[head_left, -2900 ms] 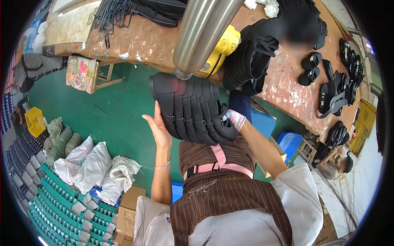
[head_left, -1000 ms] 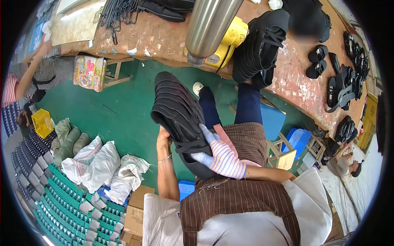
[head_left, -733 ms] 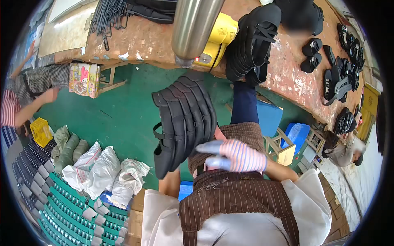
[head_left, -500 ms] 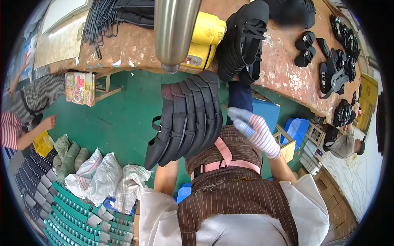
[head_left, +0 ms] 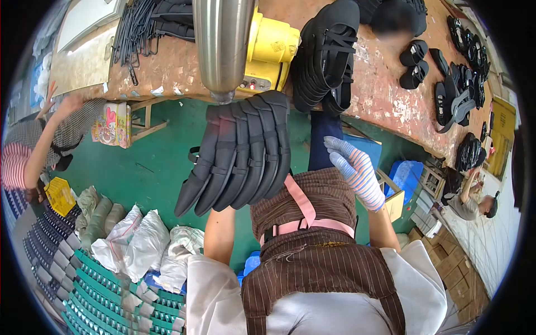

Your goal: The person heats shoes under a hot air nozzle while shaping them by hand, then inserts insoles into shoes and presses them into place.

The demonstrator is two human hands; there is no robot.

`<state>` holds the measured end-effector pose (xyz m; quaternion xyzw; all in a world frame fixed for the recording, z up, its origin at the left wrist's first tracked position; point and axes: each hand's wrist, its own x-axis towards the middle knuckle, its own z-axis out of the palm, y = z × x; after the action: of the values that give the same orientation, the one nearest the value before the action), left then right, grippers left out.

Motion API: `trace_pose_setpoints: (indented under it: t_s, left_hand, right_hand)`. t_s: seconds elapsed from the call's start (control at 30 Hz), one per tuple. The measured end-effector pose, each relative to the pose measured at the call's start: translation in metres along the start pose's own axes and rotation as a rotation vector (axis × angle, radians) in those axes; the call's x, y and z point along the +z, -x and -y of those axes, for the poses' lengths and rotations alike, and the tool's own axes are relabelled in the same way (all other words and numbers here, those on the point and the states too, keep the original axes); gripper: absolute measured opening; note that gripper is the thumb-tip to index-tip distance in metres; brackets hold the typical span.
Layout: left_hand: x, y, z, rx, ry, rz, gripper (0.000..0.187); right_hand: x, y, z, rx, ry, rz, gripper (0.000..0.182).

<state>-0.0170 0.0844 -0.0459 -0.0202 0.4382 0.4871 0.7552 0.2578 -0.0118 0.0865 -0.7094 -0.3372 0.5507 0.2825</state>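
A stack of several black strapped sandals [head_left: 240, 151] hangs in the air in front of my apron, soles tilted. My left forearm [head_left: 219, 237] runs up beneath it; the stack hides my left hand, which bears it from below. Just over the stack's upper end is the tip of a wide metal tube [head_left: 223, 50], beside a yellow machine body [head_left: 273, 44]. A faint reddish patch shows on the upper sandals. My right hand [head_left: 358, 174], in a striped glove, is apart from the sandals, fingers stretched out and nothing in it.
Another stack of black sandals [head_left: 321, 56] stands on the worn workbench [head_left: 379, 95], with loose sandals [head_left: 414, 61] farther right. Black rods [head_left: 134, 39] lie at its left. White sacks [head_left: 146, 243] and green racks [head_left: 106, 290] are at lower left. Other people [head_left: 28, 162] work at both sides.
The sandal stack has shifted left and slightly up, nearer the metal tube's tip. My right hand has moved slightly right, away from the stack. The person at left has raised an arm.
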Motion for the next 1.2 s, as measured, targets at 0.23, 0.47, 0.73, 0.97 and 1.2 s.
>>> trace_pose_setpoints:
  t_s: [0.23,0.47,0.73,0.97,1.2]
  left_hand:
    - [-0.014,0.025,-0.007,0.016,0.079,-0.037,0.094]
    - [-0.028,0.048,-0.011,0.035,0.159,-0.069,0.092]
    - [-0.039,0.066,-0.011,0.048,0.236,-0.100,0.089]
    - [-0.046,0.069,-0.016,0.051,0.301,-0.121,0.086]
    - [-0.046,0.054,-0.036,0.024,0.411,-0.158,0.084]
  right_hand:
    - [0.002,-0.003,-0.002,-0.050,0.063,-0.003,0.038]
    - [0.006,-0.005,-0.002,-0.080,0.094,0.000,0.038]
    - [0.011,-0.006,0.008,-0.085,0.178,0.016,0.038]
    - [0.016,-0.007,0.015,-0.113,0.199,0.025,0.037]
    - [0.014,-0.009,0.009,-0.225,0.266,0.011,0.036]
